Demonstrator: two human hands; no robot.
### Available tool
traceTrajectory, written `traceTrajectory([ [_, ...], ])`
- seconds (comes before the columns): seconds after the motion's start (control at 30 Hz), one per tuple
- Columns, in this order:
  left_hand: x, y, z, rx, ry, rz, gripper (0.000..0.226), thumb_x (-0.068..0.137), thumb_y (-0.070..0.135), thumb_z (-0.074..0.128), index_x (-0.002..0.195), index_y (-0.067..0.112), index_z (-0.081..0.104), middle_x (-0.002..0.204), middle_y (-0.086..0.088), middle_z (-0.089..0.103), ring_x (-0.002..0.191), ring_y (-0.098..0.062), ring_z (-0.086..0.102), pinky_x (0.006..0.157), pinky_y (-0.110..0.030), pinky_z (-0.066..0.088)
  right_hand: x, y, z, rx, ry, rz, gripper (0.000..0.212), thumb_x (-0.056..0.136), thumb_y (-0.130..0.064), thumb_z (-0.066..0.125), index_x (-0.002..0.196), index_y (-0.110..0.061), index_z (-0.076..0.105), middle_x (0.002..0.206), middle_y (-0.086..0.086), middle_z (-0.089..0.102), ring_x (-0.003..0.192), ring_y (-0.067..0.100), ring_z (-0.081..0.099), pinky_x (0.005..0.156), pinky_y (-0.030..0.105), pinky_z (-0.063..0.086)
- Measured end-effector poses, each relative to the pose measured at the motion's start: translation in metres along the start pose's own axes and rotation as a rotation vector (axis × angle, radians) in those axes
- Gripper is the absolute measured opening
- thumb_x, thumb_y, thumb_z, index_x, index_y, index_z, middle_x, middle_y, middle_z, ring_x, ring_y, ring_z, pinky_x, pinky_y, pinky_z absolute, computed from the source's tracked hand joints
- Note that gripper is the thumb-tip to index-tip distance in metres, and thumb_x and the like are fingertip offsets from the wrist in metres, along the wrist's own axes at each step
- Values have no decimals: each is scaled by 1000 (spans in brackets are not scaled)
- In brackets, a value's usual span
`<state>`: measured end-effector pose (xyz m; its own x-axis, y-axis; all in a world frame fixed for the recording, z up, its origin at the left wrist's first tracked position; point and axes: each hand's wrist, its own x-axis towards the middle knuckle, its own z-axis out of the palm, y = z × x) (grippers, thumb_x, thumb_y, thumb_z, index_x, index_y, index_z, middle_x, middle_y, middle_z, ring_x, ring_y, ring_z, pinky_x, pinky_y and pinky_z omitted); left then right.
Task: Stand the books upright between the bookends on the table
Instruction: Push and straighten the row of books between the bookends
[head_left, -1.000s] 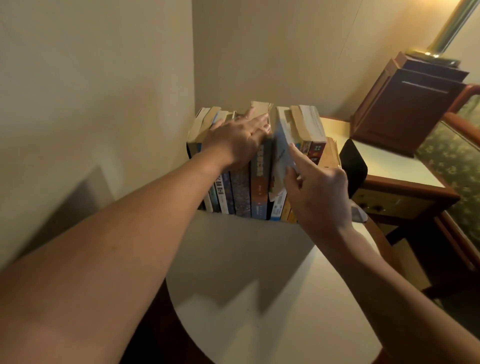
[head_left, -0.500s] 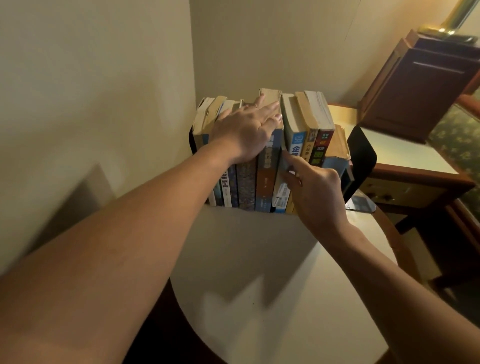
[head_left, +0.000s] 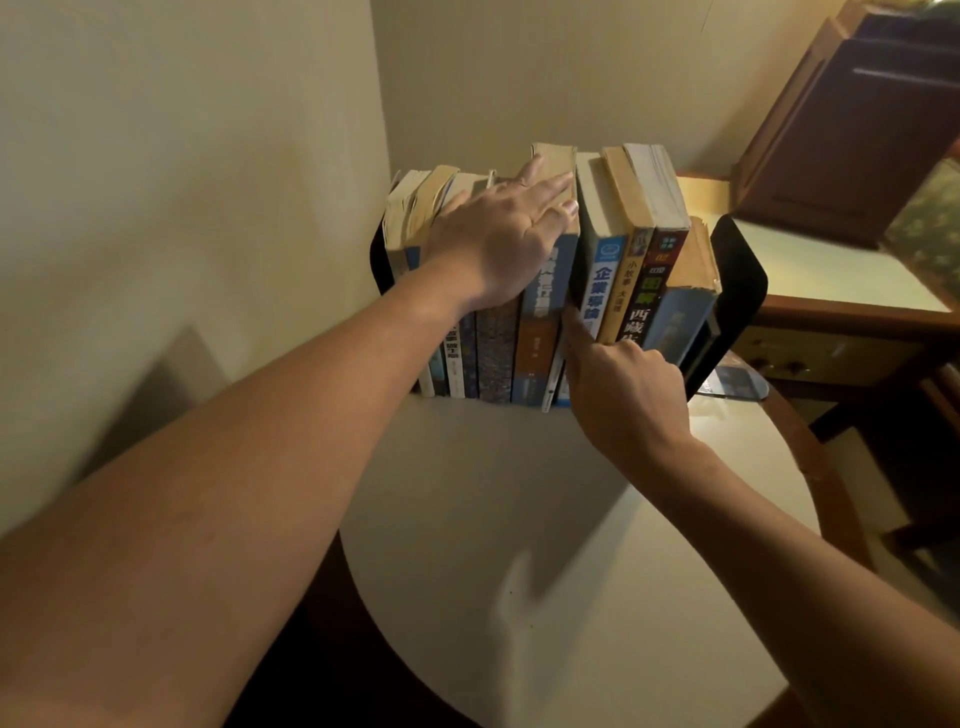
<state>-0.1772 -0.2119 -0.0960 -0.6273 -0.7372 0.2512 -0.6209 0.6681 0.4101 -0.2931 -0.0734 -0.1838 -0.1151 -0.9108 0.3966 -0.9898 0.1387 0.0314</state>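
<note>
Books (head_left: 496, 353) found standing in one row at the back of the surface (head_left: 519, 519), between the left bookend (head_left: 379, 260) and the right bookend (head_left: 737, 291). Looked like the last step of the job: getting a thin book (head_left: 550, 387) down into a gap in the middle of the row.

Saw the left hand (head_left: 498, 244) lying flat on the tops of the books, fingers straight, grip open, pressing and not holding. Seemed to be keeping the left part of the row from tipping.

Saw the right hand (head_left: 623, 395) low at the front of the row, first finger out and poked into the gap beside the thin book, other fingers curled. Could not see the thumb, so could not tell between a pinching grip on the thin book and a plain push.

Saw the thin book leaning a little, bottom end out in front of the other spines. Saw a short book (head_left: 685, 322) at the far right, just beside the right bookend, maybe tilted a bit.

Judged the next move to be a slow, straight push on the thin book, back till level with the rest. Judged a steady left hand on top to be needed too, to stop any book falling. Thought a soft push best, to keep from bending the thin book. After that, maybe a nudge on the right bookend to close up the row.
</note>
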Motion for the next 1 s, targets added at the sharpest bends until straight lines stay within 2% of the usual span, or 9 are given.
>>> traceTrajectory([
  [0.13,-1,1,-1,-1,8,0,58,100,57,18,154,44,29,167,16,11,151,-12,23,122,-47,14,-3,4,6,81,-2,-11,58,107,-30,37,157,-27,6,107,20,71,70,36,70,57,46,60],
  [0.3,-3,2,-2,6,5,-6,58,99,57,17,154,44,29,167,16,11,151,-13,24,122,-46,14,-21,23,3,208,178,-163,54,102,-19,53,154,-20,36,95,12,75,62,27,71,52,40,60],
  [0.4,-3,3,-3,10,6,-5,58,100,57,17,155,43,29,167,15,12,151,-13,24,123,-46,14,-40,25,9,222,182,-170,42,98,-12,62,140,-13,57,93,11,76,66,28,72,54,42,61],
  [0.53,-4,4,-3,-2,0,-11,57,100,57,17,154,44,29,166,16,12,151,-12,24,122,-47,15,-37,15,23,334,249,51,18,95,-21,67,108,-10,74,104,13,76,84,34,74,64,43,62],
  [0.6,-5,5,-4,-1,-3,-16,56,100,57,18,154,45,29,166,17,12,150,-13,25,122,-47,16,-31,9,30,309,352,93,29,94,-24,68,118,-8,70,127,16,66,108,35,67,81,43,59],
  [0.7,-5,6,-5,0,-1,-27,51,104,54,21,154,46,29,166,18,12,150,-14,25,122,-46,18,-25,-1,43,263,515,159,52,97,-35,62,142,-12,50,155,23,29,145,40,31,112,54,36],
  [0.77,-5,5,-5,0,2,-24,50,105,53,22,153,46,29,166,18,12,150,-14,25,121,-46,18,-21,-4,53,264,520,273,68,98,-47,58,151,-12,32,160,29,15,150,44,13,118,62,22],
  [0.83,-4,3,-4,5,2,-14,50,105,53,22,153,46,29,166,18,12,151,-13,24,121,-47,19,-17,-3,65,244,477,356,84,95,-59,56,154,-11,20,159,34,11,150,47,7,119,64,13],
  [1.0,-1,0,-2,8,7,-3,51,104,54,21,153,47,30,166,18,12,151,-13,24,121,-47,20,-11,7,88,150,409,350,99,88,-67,60,155,-13,12,160,33,8,151,45,-1,121,62,6],
])
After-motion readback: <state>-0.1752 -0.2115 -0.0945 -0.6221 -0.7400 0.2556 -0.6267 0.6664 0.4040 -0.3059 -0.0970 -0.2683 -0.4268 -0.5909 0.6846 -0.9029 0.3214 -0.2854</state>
